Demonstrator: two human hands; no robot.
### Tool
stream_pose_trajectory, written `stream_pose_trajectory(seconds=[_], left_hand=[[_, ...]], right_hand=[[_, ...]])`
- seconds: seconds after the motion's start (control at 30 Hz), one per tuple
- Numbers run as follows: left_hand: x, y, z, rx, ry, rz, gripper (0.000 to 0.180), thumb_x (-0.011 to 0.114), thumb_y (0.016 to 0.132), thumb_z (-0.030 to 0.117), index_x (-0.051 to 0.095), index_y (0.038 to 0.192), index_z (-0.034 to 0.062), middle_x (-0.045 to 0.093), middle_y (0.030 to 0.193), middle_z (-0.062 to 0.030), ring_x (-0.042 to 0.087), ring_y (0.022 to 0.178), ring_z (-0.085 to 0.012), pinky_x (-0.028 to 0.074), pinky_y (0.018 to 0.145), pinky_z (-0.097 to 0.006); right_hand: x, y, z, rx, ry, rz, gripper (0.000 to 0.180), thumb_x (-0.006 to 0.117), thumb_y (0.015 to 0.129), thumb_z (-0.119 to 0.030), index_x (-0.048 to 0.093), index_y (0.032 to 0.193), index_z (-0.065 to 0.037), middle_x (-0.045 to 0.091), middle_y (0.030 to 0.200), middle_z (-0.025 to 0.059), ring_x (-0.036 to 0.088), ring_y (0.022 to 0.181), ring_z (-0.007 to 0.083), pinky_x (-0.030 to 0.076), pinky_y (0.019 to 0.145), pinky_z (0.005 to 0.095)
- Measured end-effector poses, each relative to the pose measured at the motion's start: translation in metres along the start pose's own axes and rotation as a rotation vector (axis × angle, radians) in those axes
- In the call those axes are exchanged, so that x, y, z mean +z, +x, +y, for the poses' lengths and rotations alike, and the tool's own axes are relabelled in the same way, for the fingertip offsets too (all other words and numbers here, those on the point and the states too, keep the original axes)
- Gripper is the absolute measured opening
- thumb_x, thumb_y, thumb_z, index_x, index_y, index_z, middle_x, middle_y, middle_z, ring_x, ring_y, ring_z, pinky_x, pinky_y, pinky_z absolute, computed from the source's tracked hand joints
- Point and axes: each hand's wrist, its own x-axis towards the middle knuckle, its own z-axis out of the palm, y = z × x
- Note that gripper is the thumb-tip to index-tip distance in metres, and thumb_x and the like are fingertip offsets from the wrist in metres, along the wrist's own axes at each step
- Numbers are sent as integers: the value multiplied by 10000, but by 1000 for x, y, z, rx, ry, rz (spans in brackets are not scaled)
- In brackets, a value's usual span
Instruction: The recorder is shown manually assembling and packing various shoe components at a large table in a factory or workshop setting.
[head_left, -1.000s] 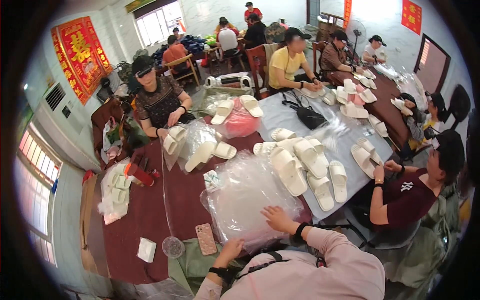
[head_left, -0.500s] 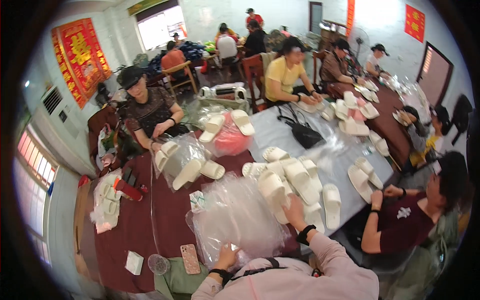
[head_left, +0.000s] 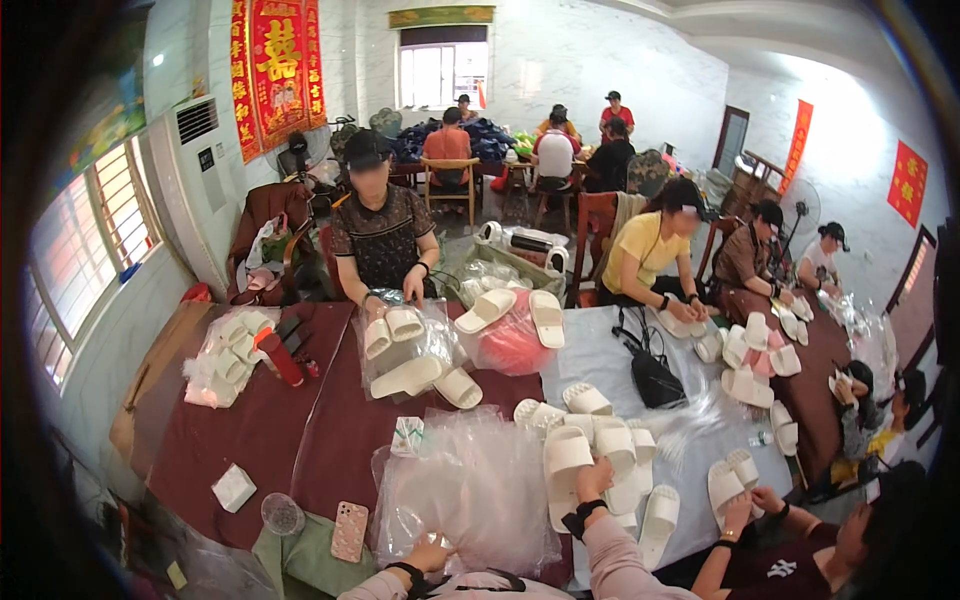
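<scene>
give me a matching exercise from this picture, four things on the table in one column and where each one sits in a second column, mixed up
Things:
1. phone in a patterned case
2. black handbag
3. red bottle
4. pile of clear plastic bags

Places:
A. on the grey cloth, in front of the person in the yellow shirt
B. on the dark red cloth at the left, beside a bag of slippers
C. right in front of the wearer, with the left hand at its near edge
D. at the near edge on a green cloth, next to an upturned clear cup

Pairs: 1-D, 2-A, 3-B, 4-C
</scene>
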Motion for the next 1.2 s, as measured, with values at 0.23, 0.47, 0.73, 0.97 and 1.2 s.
stream_pose_trajectory(seconds=[0.23,0.47,0.73,0.97,1.2], left_hand=[[1,6,1,2,5,-122,478,414,867,257,359,1312,423,147,1434,-217,212,1220,-551,276,1005,-514],[-2,14,0,4,-47,-121,448,413,870,261,401,1296,399,92,1451,-215,197,1243,-536,250,1025,-509],[4,-5,-8,52,-21,-12,441,429,867,326,396,1303,386,215,1404,-249,287,1204,-512,262,1013,-507],[-27,-30,-4,277,214,279,496,572,789,389,474,1248,231,472,1190,-197,463,1101,-343,374,903,-463],[-36,-23,-7,379,130,289,525,626,743,246,466,1243,253,514,1083,-187,544,961,-338,471,762,-421]], right_hand=[[22,28,26,132,664,162,235,589,713,-126,592,921,-18,596,949,201,554,891,355,416,799,416],[52,80,76,-102,401,-88,295,500,787,-86,564,1046,38,606,906,168,571,837,323,436,777,375],[-68,-25,-18,-123,1253,-248,271,552,792,10,566,1062,28,613,1004,94,590,845,165,474,726,284],[-105,-114,-9,-193,875,-816,238,613,783,-62,612,1018,-32,625,850,12,578,749,98,468,680,240],[-95,-150,4,-427,572,-1166,298,613,784,-82,601,1069,4,643,949,36,563,849,93,448,772,248]])
